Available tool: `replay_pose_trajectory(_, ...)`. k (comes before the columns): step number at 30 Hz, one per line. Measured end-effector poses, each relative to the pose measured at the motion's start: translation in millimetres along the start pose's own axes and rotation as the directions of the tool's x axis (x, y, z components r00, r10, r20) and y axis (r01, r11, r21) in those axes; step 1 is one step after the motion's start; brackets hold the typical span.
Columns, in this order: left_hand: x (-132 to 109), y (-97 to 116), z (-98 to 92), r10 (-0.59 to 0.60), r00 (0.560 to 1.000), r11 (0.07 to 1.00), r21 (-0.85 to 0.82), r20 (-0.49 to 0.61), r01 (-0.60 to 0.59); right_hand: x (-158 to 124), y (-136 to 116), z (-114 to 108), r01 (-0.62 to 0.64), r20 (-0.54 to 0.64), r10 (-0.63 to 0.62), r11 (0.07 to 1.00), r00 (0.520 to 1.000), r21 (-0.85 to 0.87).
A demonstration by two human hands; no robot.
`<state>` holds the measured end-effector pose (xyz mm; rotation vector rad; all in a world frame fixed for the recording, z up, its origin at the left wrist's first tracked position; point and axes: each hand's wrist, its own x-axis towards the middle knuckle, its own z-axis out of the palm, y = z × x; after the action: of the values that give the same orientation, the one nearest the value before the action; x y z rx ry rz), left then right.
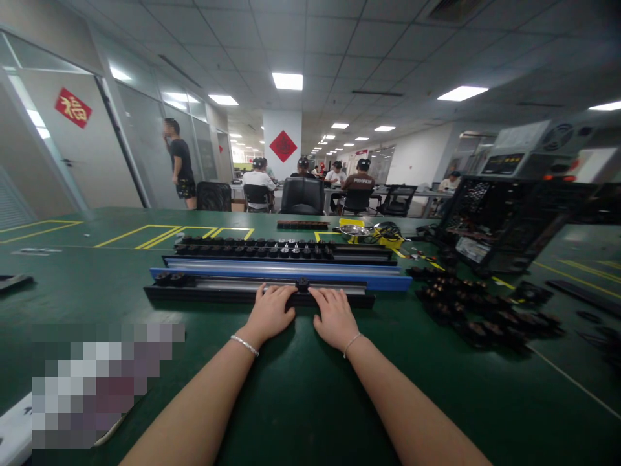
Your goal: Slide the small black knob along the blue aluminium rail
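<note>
Near the table's middle lies a long black rail (204, 292) with a grey inner channel. A small black block (303, 283) sits in that channel, between my two hands. My left hand (272, 312) is curled over the rail, its index fingertip against the block's left side. From the other side my right hand (336, 315) bends its fingers over the rail, index fingertip at the block's right side. Both thumbs are at the rail's near side. More black blocks (169, 278) sit at the rail's left end.
Behind lie a blue rail (383, 282) and a black rack (252, 249) carrying several black pieces. To the right are a pile of black parts (485, 310) and an open computer case (509, 213). A yellow tray (352, 222) stands at the back. Several people sit beyond the green table (194, 382).
</note>
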<state>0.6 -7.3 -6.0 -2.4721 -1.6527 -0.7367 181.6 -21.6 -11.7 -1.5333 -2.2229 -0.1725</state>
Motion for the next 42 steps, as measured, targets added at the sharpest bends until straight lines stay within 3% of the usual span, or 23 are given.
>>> replay_pose_trajectory(15,-0.1,0.3,-1.4,0.047,0.999,0.999,-0.014,0.018,-0.046,7.7,-4.4,-5.0,-0.066,0.087,0.066,0.998,0.994,-0.006)
replay_pose_trajectory(42,-0.9,-5.3,2.0,0.087,0.996,0.996,-0.038,0.032,-0.086,7.3,2.7,-2.7,-0.015,-0.011,0.015,0.999,1.000,-0.038)
